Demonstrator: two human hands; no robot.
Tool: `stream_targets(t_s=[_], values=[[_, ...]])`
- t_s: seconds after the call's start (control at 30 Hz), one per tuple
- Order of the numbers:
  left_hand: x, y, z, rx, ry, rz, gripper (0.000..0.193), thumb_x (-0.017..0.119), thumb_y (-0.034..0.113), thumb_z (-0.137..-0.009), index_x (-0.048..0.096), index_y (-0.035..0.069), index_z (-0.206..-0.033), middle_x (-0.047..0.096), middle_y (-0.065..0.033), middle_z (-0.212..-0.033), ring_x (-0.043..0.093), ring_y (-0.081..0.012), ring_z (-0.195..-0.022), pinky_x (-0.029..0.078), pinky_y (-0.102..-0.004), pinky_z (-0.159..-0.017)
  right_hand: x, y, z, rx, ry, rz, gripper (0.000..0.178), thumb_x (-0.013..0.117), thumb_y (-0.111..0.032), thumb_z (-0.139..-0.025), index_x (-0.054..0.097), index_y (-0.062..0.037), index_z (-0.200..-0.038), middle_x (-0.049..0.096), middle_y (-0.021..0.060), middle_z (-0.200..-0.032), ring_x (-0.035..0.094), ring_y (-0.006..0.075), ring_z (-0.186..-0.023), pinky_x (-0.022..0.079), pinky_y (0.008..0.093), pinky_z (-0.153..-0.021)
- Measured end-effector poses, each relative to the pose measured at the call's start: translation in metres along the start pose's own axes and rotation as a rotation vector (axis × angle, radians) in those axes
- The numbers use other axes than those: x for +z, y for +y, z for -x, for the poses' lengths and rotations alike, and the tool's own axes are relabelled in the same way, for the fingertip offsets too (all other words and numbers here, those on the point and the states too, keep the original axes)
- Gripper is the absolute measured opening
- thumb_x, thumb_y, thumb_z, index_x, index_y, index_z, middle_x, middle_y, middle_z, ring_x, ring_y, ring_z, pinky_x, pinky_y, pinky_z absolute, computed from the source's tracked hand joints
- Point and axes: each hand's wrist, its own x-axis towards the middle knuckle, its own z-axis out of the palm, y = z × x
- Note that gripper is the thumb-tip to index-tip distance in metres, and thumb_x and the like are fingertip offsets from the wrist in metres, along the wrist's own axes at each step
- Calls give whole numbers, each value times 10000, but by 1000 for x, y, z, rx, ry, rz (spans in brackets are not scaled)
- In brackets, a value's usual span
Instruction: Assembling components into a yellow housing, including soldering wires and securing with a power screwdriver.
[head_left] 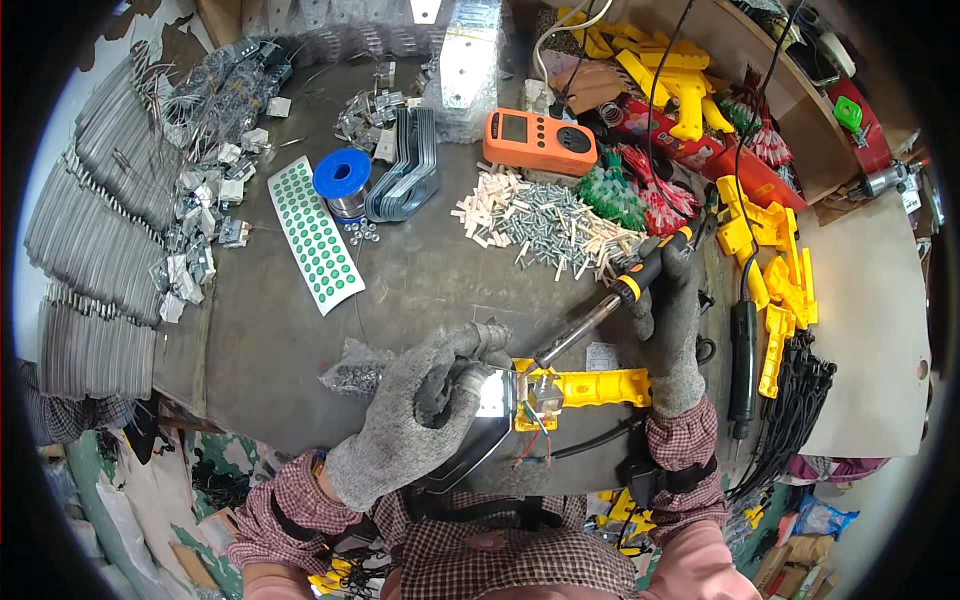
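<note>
Yellow housing [590, 387], long plastic part with an open cavity at its left end; it is held at the near middle of the bench [420, 290], long axis running left to right. Thin red, green and dark wires [535, 440] hang from the cavity toward the near edge.

Left hand [420, 415], grey knit glove: closed around the left end of the housing together with a small white-and-metal part [495, 392], thumb and fingers curled over it. Exactly how the small part sits in the cavity cannot be told.

Right hand [672, 330], grey knit glove: closed on the black-and-orange handle of a soldering iron [600, 310]. The iron is slanted from far right down to near left, its metal tip just above the open cavity; contact with the parts inside cannot be confirmed. The housing lies near-left of the right hand; the left hand is the nearer one and touches it.

Also on the bench: solder spool [342, 178] with blue flanges, far left of centre; strip of green dot stickers [315, 235] beside it; orange meter [538, 142] far centre; pile of small grey and pale pieces [545, 225] between the meter and the iron; loose yellow housings [775, 275] at right; bag of small dark parts [355, 370] just left of the left hand.
</note>
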Motion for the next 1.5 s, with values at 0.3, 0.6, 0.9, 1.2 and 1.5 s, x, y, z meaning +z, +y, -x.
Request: stream_targets(t_s=[0.3,0.6,0.9,1.2,1.5], values=[[5,4,-4,-59,5,29,360,581,-100,-947,524,-59,-1300,665,-188,-1244,700,-216,-1078,563,-288,-886,-2,-2,2,8,-36,8,373,454,-404,-1041,553,-104,-841,498,5,-509,386,119,-366,291,256,-366],[6,8,-4,-47,9,17,357,568,-112,-947,525,-64,-1298,660,-182,-1254,692,-216,-1090,555,-287,-905,-18,4,-4,-65,-124,-10,306,540,-398,-1028,565,-93,-1017,564,11,-599,360,85,-343,283,221,-339],[3,10,-2,235,220,-222,493,585,-137,-883,497,-41,-1359,629,-138,-1165,657,-161,-942,553,-257,-784,-14,1,-1,-48,-69,11,316,534,-411,-1036,558,-97,-1009,566,7,-607,408,82,-367,305,207,-343],[16,35,33,81,87,-293,451,677,-83,-818,610,3,-1256,645,-121,-986,655,-268,-883,530,-362,-785,-12,-18,7,-92,35,-37,295,521,-379,-1010,599,-96,-981,534,-7,-584,408,87,-397,289,233,-367],[30,47,35,170,-77,-582,489,733,-43,-801,604,21,-1269,654,-86,-1008,630,-287,-893,454,-432,-905,-30,-16,53,12,110,97,282,531,-350,-1008,558,-76,-952,591,49,-715,515,104,-515,423,231,-488]])
